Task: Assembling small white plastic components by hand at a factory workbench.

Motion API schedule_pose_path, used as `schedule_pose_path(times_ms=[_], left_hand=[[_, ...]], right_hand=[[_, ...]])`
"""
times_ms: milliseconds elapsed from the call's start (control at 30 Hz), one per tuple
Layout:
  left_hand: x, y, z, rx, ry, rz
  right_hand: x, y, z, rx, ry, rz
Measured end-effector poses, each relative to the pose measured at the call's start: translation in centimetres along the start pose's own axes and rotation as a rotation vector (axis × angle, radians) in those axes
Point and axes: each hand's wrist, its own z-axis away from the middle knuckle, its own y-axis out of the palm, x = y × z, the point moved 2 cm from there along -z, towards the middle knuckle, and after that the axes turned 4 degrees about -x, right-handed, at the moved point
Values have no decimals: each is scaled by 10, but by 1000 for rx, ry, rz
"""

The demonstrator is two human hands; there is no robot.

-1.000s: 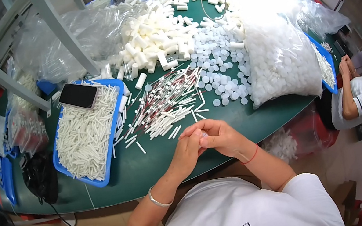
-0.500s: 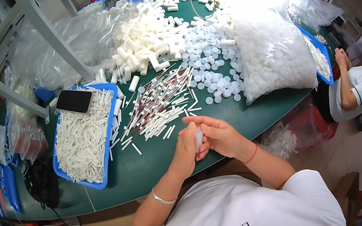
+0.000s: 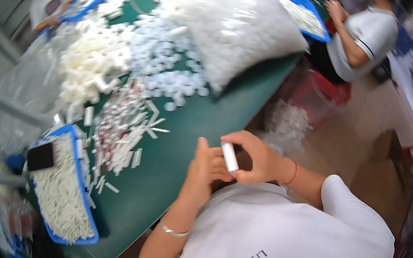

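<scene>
Both my hands meet in front of my chest, over the near edge of the green table (image 3: 186, 137). My right hand (image 3: 255, 158) grips a small white tube (image 3: 229, 156), held upright between its fingers. My left hand (image 3: 205, 168) touches the same tube from the left side. A silver bracelet is on my left wrist and a red cord on my right wrist. Beyond my hands lies a loose heap of thin white and red sticks (image 3: 125, 128).
A blue tray (image 3: 86, 202) of white sticks with a black phone (image 3: 40, 156) on it sits at left. White caps (image 3: 168, 75), short white tubes (image 3: 91, 69) and a big clear bag of white parts (image 3: 240, 34) cover the far table. Another person (image 3: 367, 33) sits at right.
The view has swung right and tilted. My hands have drawn back from the table toward my chest, and the white tube now stands upright between them.
</scene>
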Motion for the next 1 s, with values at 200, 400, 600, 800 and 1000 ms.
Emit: schedule_pose_path(times_ms=[200, 400, 600, 800, 1000], left_hand=[[-52, -46, -2, -762, 1025, -1198], [-45, -109, -49, -776, 1122, -1454], [-44, -104, -30, -758, 1121, -1440], [-41, -103, -32, -805, 1099, -1436], [-41, -104, -39, -849, 1138, -1434]], right_hand=[[-91, -34, 125, -261, 592, -97], [-161, -26, 249, -80, 437, 547], [-65, -29, 81, -93, 504, 51], [-28, 35, -117, -85, -195, 81], [-54, 111, -199, 57, -512, 489]])
